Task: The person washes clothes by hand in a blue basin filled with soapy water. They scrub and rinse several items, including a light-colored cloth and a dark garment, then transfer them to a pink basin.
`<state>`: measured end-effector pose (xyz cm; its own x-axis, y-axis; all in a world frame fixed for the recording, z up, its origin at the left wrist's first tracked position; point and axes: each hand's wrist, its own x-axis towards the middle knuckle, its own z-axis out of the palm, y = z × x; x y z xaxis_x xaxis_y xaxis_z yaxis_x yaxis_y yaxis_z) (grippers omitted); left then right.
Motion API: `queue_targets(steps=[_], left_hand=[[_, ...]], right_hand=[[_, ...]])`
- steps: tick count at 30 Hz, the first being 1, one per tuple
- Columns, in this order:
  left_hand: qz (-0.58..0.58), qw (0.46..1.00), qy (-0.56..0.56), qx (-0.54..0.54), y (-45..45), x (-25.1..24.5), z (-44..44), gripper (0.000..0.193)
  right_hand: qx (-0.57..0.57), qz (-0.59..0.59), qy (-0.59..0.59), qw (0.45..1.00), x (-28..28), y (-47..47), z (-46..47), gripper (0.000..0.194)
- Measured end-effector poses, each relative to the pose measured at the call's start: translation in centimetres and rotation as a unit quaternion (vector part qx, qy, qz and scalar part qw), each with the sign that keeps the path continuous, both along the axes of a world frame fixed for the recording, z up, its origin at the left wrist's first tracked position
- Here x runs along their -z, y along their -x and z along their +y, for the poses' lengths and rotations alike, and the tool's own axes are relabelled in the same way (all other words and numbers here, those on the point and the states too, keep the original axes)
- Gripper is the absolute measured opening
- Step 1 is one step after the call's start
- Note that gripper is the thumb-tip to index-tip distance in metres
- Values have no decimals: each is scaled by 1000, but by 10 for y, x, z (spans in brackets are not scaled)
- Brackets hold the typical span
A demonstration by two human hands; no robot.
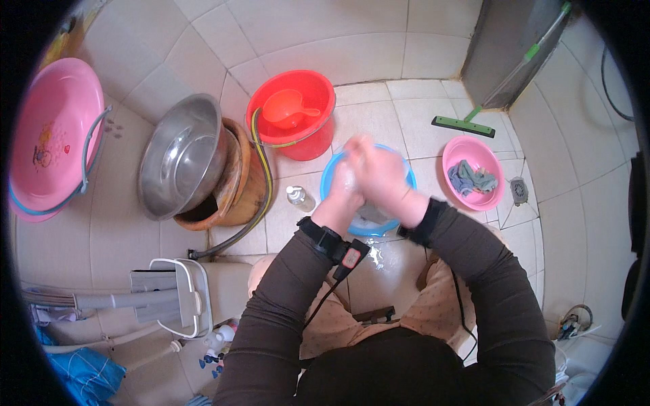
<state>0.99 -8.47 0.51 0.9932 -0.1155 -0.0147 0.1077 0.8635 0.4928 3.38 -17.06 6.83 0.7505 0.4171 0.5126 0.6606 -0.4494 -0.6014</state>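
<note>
Over a blue plastic basin (pixel 325 175) on the tiled floor, my left hand (pixel 345 188) and my right hand (pixel 383 180) are pressed together. White foam shows on my left hand. The fingers are blurred, and whether something small lies between the palms cannot be seen. Below them the basin holds sudsy water and a greyish cloth (pixel 373 214), partly hidden by my hands. A clear pump bottle (pixel 300 199) with a white top stands just left of the basin. Dark straps circle both wrists.
A red bucket (pixel 315 139) with a red dipper stands behind the basin, a pink basin (pixel 475 203) with cloths to the right. A steel bowl (pixel 183 157) leans on a wooden tub (pixel 249 188) beside a hose (pixel 266 188). A green floor squeegee (pixel 463 126) stands near the wall.
</note>
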Motion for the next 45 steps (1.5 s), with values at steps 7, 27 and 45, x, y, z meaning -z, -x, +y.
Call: queue_targets(steps=[7, 27, 45], left_hand=[[108, 983, -135, -64, 1, -1, -2, 32], [-26, 925, -374, 66, 23, -58, 42, 29], [-99, 985, 99, 102, -5, 2, 32, 35]], right_hand=[[68, 11, -2, 998, 20, -10, -2, 17], [-126, 395, -144, 899, -27, -48, -58, 31], [-110, 96, 46, 988, -2, 5, 0, 29]])
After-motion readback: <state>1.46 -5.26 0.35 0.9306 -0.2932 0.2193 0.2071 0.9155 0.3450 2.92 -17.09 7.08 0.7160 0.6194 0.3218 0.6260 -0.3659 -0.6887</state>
